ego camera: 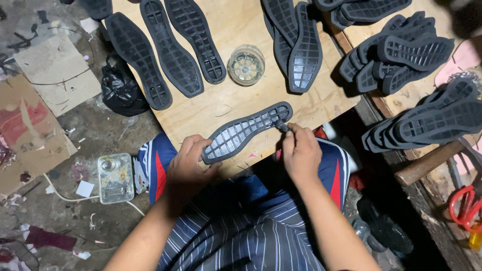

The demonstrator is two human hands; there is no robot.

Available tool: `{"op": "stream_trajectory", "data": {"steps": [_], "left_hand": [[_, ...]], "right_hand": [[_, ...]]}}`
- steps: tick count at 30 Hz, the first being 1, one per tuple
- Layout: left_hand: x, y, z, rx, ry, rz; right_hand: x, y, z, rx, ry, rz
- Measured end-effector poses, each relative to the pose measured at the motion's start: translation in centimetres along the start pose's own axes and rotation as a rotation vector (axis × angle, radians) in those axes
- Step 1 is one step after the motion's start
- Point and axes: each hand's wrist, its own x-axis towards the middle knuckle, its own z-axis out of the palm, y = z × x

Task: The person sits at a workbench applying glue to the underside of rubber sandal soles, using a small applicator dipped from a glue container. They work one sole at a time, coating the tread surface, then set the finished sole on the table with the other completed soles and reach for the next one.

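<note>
Left hand [188,163] grips the heel end of a dark shoe sole [248,131]; right hand [300,153] pinches a small dark brush [282,125] against its toe end

Head view: the sole lies tread-up near the 6 o'clock edge of the plywood board [241,98], slanting from 7 o'clock up toward 1 o'clock. The left hand's fingers are curled closed over the sole's lower end, thumb underneath. The right hand's fingers are drawn tight on the brush, whose tip touches the sole's upper end. At 12 o'clock from the sole stands a round clear container [246,65]; three more soles [168,50] lie side by side at 11 o'clock, a leaning pair [296,42] at 1 o'clock, stacked soles [401,50] at 2 o'clock. A flat metal tin [115,178] sits on the floor at 9 o'clock of the left hand
</note>
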Motion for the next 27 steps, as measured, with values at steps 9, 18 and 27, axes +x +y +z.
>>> {"op": "stream_trajectory", "data": {"steps": [9, 18, 27], "left_hand": [[0.2, 0.2, -0.3, 0.003, 0.038, 0.086], [0.1, -0.1, 0.1, 0.011, 0.056, 0.108], [0.3, -0.2, 0.1, 0.004, 0.037, 0.095]], "right_hand": [[1.0, 2.0, 0.0, -0.043, 0.054, 0.015], [3.7, 1.6, 2.2, -0.032, 0.138, -0.039], [1.9, -1.4, 3.7, 0.033, 0.016, -0.088]]}}
